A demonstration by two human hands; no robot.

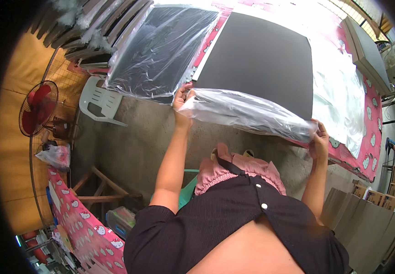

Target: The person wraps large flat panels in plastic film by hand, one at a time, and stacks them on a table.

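Note:
A large flat black panel (261,55) with a pale left edge lies on the table. Its near end sits inside a clear plastic bag (243,107), bunched along that end. My left hand (183,97) pinches the bag at the panel's near left corner. At the near right corner my right hand (318,138) grips the bag's other side. Left of this panel lies another black panel (161,50), wholly covered in clear plastic. To the right, loose clear plastic sheets (339,100) are spread on the table.
The table wears a pink patterned cover (372,132). A white plastic chair (99,100) and a red-bladed fan (39,108) stand to the left. Wrapped panels (92,27) are stacked at the far left. Cardboard boxes (389,201) and flat boards (359,226) stand at the near right.

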